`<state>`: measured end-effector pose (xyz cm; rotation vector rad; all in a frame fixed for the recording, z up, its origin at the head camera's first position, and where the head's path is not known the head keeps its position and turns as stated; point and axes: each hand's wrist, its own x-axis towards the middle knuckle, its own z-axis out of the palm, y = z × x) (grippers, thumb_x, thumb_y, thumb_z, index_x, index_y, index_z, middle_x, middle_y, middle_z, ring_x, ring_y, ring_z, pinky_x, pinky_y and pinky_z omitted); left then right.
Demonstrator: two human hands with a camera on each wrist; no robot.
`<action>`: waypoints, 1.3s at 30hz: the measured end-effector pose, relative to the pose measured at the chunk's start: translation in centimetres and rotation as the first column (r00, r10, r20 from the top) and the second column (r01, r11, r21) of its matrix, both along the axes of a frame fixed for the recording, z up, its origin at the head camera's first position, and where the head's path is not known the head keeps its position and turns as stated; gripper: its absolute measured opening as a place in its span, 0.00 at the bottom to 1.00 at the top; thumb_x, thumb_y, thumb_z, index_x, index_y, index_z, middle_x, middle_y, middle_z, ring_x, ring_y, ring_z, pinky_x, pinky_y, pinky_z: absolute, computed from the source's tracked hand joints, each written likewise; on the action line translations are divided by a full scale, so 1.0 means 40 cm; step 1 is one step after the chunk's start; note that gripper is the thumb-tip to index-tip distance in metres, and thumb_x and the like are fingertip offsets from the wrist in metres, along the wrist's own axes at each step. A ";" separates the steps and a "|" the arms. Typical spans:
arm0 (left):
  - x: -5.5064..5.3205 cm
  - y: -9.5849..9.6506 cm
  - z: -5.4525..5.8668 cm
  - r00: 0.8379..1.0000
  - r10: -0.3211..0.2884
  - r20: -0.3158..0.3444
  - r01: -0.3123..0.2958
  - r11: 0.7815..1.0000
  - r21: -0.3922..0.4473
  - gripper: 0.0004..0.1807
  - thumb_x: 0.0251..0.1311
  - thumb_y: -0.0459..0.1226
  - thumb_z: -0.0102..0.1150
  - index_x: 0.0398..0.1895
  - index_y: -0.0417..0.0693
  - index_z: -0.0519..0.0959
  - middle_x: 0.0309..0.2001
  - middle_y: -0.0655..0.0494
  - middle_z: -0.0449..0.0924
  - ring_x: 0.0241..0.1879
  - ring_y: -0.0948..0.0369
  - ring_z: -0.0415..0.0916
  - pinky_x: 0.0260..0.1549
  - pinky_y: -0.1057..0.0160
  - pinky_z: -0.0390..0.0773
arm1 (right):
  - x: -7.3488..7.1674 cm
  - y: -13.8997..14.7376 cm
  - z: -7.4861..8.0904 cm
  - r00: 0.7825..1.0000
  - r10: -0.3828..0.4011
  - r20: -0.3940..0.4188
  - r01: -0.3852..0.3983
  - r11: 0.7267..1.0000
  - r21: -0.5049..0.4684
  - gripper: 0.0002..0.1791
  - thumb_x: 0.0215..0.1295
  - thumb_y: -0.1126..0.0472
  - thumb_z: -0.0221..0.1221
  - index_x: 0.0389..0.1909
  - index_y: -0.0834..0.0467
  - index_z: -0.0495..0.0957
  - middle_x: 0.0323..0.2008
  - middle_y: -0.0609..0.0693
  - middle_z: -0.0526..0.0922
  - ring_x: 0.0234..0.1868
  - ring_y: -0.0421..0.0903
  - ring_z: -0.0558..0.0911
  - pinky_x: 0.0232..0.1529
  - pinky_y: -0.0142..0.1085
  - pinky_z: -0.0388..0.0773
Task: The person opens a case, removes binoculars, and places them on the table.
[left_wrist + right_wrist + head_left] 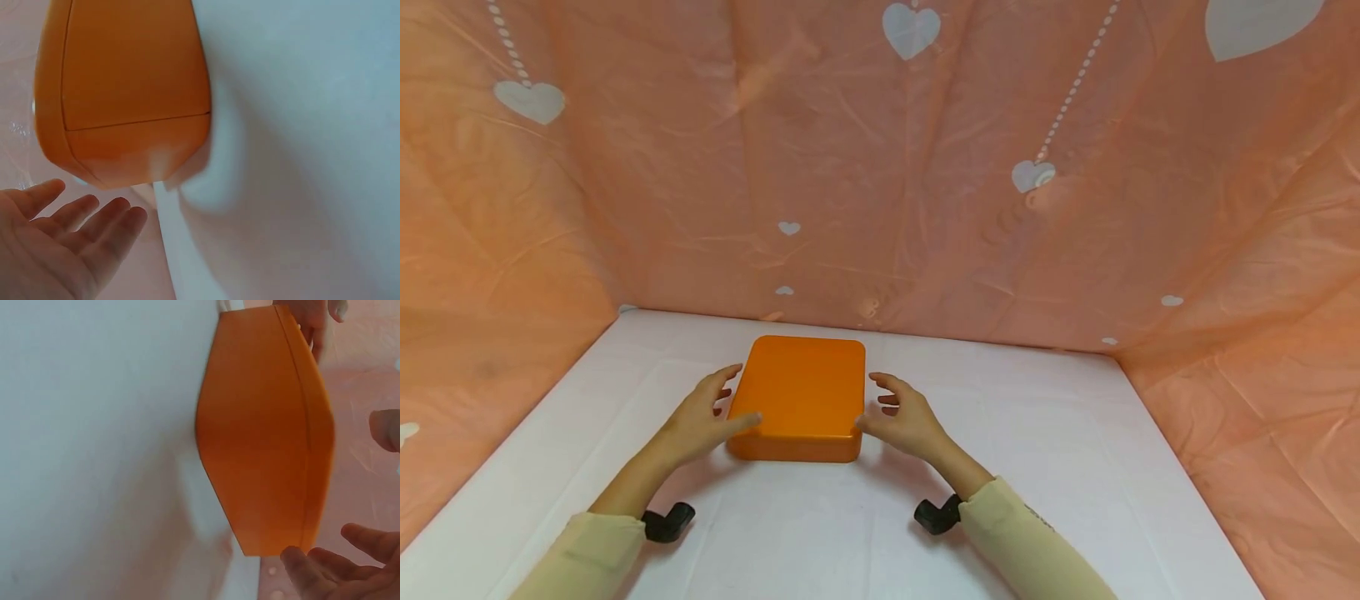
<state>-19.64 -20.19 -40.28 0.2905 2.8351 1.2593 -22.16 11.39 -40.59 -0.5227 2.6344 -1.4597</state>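
An orange box (805,387) with rounded corners lies flat on the white tabletop (797,533). A thin seam runs round its side near the top, seen in the left wrist view on the box (131,69). My left hand (703,421) is at its left side, fingers spread and thumb over the near left corner. On the other side my right hand (906,417) faces it, thumb tip at the near right corner and fingers apart. In the right wrist view the fingers of the right hand (350,569) reach beside the box (262,431), not curled round it.
A pink-orange sheet (895,167) with white hearts hangs behind the table and along both sides. Each wrist wears a black camera mount, the left mount (668,523) and the right mount (937,515), close above the tabletop.
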 end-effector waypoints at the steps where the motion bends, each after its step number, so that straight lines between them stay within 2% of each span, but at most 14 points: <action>1: 0.000 0.001 -0.001 1.000 0.001 0.006 -0.001 1.000 -0.002 0.51 0.56 0.53 0.64 0.74 0.38 0.50 0.71 0.32 0.51 0.65 0.34 0.62 0.61 0.38 0.67 | 0.000 -0.004 -0.003 1.000 0.003 0.005 -0.003 1.000 0.002 0.40 0.50 0.54 0.68 0.67 0.56 0.67 0.65 0.62 0.70 0.57 0.60 0.78 0.57 0.50 0.78; 9: -0.001 0.008 -0.018 0.999 0.006 0.034 -0.005 1.000 -0.017 0.55 0.51 0.55 0.68 0.74 0.41 0.50 0.71 0.32 0.52 0.63 0.33 0.63 0.58 0.37 0.70 | 0.002 -0.027 -0.025 0.998 0.012 0.065 -0.010 1.000 -0.028 0.44 0.50 0.55 0.70 0.69 0.55 0.64 0.68 0.60 0.66 0.60 0.59 0.76 0.58 0.48 0.77; 14: -0.003 0.010 -0.030 1.000 -0.009 0.008 0.009 1.000 -0.002 0.57 0.47 0.53 0.72 0.73 0.39 0.51 0.71 0.33 0.52 0.63 0.33 0.64 0.58 0.39 0.72 | 0.003 -0.036 -0.034 0.996 0.047 0.080 -0.041 0.997 -0.071 0.46 0.50 0.57 0.71 0.70 0.56 0.62 0.69 0.56 0.65 0.63 0.60 0.74 0.59 0.47 0.76; 21: -0.005 0.014 -0.037 1.000 -0.016 -0.019 0.015 1.000 -0.017 0.59 0.41 0.52 0.75 0.72 0.38 0.52 0.70 0.33 0.53 0.61 0.34 0.66 0.57 0.39 0.72 | 0.002 -0.042 -0.045 0.991 0.102 0.087 -0.088 0.985 -0.146 0.50 0.46 0.61 0.74 0.71 0.60 0.60 0.70 0.60 0.60 0.64 0.61 0.72 0.60 0.45 0.76; 32: -0.007 0.016 -0.041 0.999 -0.019 -0.049 0.016 0.998 -0.053 0.61 0.36 0.48 0.78 0.72 0.35 0.53 0.68 0.32 0.57 0.59 0.37 0.68 0.58 0.40 0.71 | 0.012 -0.050 -0.037 0.995 0.100 -0.014 -0.100 0.995 -0.009 0.52 0.42 0.61 0.76 0.71 0.62 0.60 0.71 0.62 0.59 0.64 0.58 0.72 0.62 0.45 0.73; 39: -0.008 0.015 -0.042 0.998 -0.029 -0.053 0.025 0.998 -0.061 0.62 0.35 0.47 0.79 0.72 0.33 0.53 0.69 0.31 0.58 0.61 0.36 0.68 0.59 0.39 0.69 | 0.010 -0.057 -0.027 0.996 0.080 -0.043 -0.075 0.992 0.105 0.52 0.41 0.59 0.76 0.70 0.63 0.62 0.70 0.65 0.61 0.65 0.59 0.72 0.60 0.44 0.75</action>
